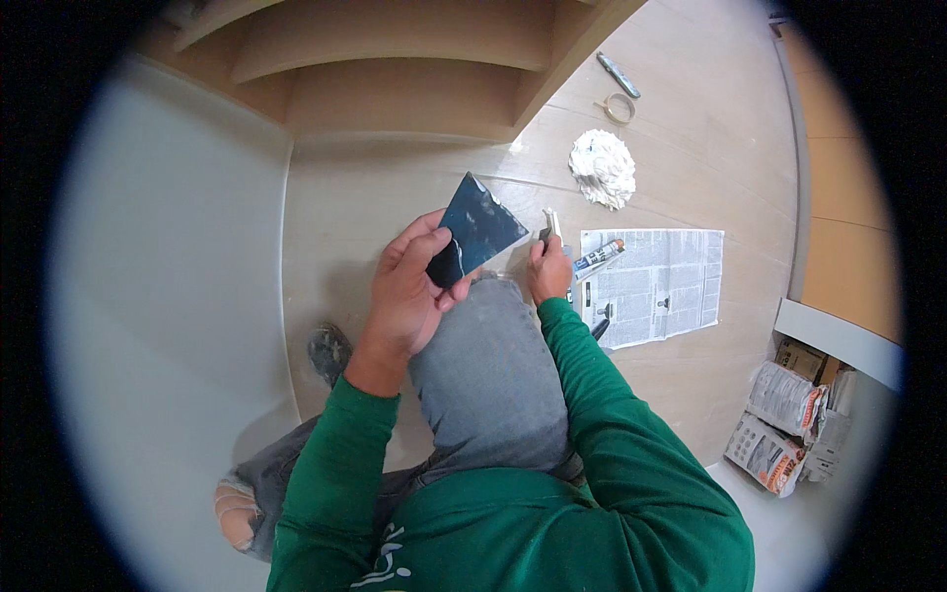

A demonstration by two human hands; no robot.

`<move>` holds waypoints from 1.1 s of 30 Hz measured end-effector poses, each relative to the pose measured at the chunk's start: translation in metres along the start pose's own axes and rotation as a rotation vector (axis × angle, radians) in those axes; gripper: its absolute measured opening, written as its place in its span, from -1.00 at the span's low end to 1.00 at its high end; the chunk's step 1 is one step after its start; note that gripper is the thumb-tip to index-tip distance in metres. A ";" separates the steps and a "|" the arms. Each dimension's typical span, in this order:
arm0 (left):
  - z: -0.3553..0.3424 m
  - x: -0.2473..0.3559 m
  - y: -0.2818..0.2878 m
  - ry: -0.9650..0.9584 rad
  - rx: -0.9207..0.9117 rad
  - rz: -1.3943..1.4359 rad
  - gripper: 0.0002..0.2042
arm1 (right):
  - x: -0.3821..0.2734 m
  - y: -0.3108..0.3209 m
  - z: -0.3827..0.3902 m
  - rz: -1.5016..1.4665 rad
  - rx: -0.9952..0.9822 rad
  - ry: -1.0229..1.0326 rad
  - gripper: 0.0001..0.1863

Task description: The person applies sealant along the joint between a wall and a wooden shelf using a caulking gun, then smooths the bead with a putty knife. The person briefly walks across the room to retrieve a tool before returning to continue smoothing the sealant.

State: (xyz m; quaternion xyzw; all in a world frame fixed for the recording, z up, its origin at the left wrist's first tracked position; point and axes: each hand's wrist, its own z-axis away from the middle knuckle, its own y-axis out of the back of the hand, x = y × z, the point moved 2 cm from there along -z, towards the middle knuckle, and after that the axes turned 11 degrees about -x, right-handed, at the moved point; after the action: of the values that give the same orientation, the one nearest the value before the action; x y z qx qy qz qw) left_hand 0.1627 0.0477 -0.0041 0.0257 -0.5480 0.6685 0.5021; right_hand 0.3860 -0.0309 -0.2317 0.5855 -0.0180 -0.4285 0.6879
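My left hand (419, 271) is closed on a dark blue, flat four-sided plate (483, 219), thumb on top and fingers beneath. White smears mark its face and edges. The plate is raised above my grey-trousered knee. To the right, my right hand (549, 268) is closed around a narrow tool (550, 224) with a pale, whitish end pointing away from me; its kind is hard to make out. Close beside that hand, a printed tube (599, 259) with an orange end lies at the left edge of a newspaper sheet (681, 286). Part of a black-handled tool (600, 329) shows by my sleeve.
Ahead stands a wooden shelf unit (395, 59), with a pale wall (178, 247) to my left. A white crumpled heap (604, 168), a tape roll (619, 108) and a utility knife (619, 75) lie on the floor. Printed paper bags (774, 444) are stacked at right.
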 end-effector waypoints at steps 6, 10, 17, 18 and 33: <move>0.001 -0.003 0.015 -0.072 -0.023 -0.002 -0.65 | 0.001 -0.002 -0.015 0.124 0.054 -0.018 -0.73; 0.001 -0.002 0.018 -0.088 -0.009 -0.010 -0.65 | 0.005 -0.001 -0.027 0.105 0.043 -0.064 -0.74; -0.003 -0.003 0.021 -0.093 -0.027 -0.006 -0.65 | 0.006 -0.008 -0.040 0.181 0.065 -0.077 -0.74; -0.002 -0.003 0.021 -0.096 -0.019 0.001 -0.66 | 0.007 -0.009 -0.040 0.181 0.060 -0.085 -0.75; -0.004 -0.004 0.024 -0.108 -0.041 0.025 -0.69 | 0.003 0.008 -0.063 0.122 0.125 -0.171 -0.74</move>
State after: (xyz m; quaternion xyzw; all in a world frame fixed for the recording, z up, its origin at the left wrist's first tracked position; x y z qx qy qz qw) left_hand 0.1505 0.0504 -0.0250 0.0445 -0.5880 0.6611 0.4640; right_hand 0.4259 0.0170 -0.2463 0.5865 -0.1390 -0.4321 0.6708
